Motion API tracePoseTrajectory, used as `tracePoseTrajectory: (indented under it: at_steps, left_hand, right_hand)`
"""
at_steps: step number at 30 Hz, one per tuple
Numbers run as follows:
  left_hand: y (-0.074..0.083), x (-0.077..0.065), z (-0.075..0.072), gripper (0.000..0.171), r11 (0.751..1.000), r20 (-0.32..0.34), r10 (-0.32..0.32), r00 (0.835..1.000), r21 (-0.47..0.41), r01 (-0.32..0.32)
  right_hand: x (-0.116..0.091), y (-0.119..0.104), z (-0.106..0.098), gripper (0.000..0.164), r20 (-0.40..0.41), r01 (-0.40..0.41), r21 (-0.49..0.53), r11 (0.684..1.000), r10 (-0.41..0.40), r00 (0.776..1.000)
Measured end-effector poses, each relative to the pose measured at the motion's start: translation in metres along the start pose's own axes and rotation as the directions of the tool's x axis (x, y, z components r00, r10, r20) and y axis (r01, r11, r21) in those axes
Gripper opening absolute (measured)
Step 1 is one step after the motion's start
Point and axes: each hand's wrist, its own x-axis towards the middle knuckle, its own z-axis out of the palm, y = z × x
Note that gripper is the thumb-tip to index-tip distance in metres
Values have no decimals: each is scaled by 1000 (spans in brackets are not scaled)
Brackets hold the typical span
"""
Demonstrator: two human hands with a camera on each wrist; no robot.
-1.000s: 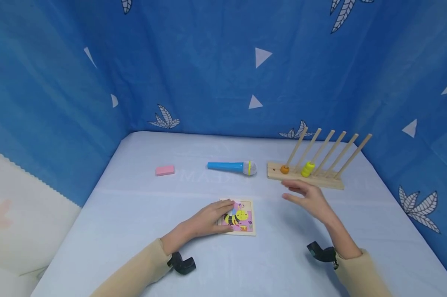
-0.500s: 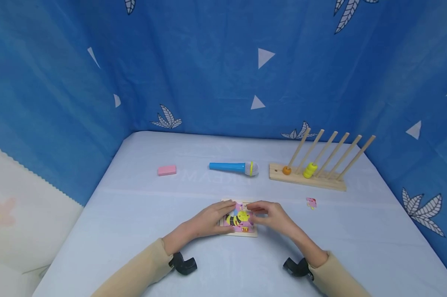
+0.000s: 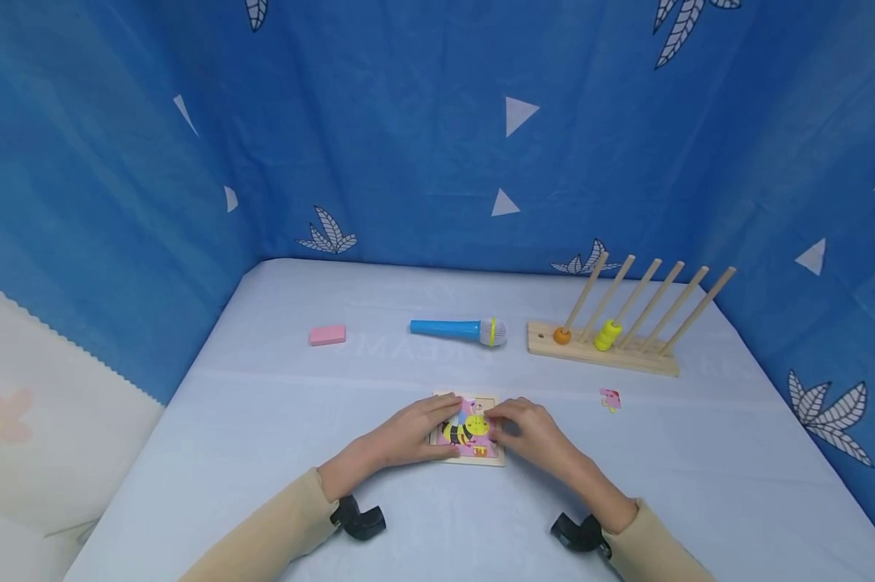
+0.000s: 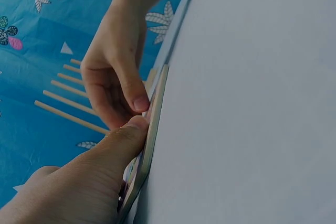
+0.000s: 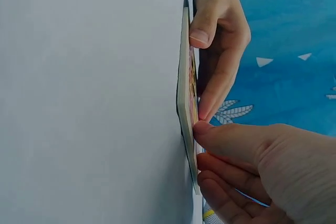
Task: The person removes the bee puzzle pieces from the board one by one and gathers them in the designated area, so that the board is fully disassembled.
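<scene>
Bee puzzle (image 3: 475, 424) lies flat on the white surface (image 3: 473, 525). Left hand (image 3: 411, 432) rests over its 9 o'clock side, fingers fairly straight. Right hand (image 3: 537, 436) at its 3 o'clock side, fingers bent; cannot tell whether they pinch anything. Loose piece (image 3: 610, 398) near 3 o'clock, well apart; microphone (image 3: 455, 330) at 12.

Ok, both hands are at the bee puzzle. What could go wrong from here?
The bee puzzle could slide if the left hand, which rests on it, lifts off while the right hand touches its right side.
The loose pink piece lies right of the bee puzzle on the table, so a sideways sweep of the right hand might knock it.
In the head view, the right hand hides some of that side, so a badly seated piece could go unnoticed.
</scene>
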Motion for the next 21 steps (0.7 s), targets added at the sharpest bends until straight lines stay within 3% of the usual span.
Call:
tracePoseTrajectory:
  at_steps: [9,21]
  left_hand:
    - [0,0,0,70,1000,0,2,1000,-12,-2]
    - [1,1,-2,70,1000,20,-8,1000,-19,8]
  right_hand:
    - [-1,0,2,31,0,-38,67,997,38,999]
    - [1,2,1,26,17,15,76,997,-17,1000]
